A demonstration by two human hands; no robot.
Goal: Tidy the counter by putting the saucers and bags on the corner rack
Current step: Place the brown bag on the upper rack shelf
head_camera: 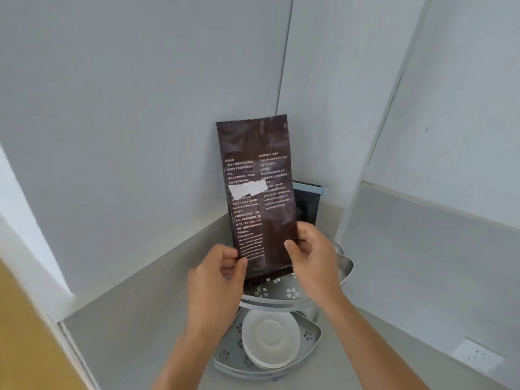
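Both hands grip a tall dark-brown foil bag printed with white text (259, 192): the left hand (216, 280) pinches its lower left edge, the right hand (315, 257) its lower right edge. The bag stands upright with its base at the upper tier of the silver two-tier corner rack (346, 266). Behind it on that tier stands a smaller black bag with a blue strip (308, 204). White round saucers (270, 339) are stacked on the rack's lower tier. Judging by this, the saucers are done and only releasing this bag remains; the rest of the counter is out of view.
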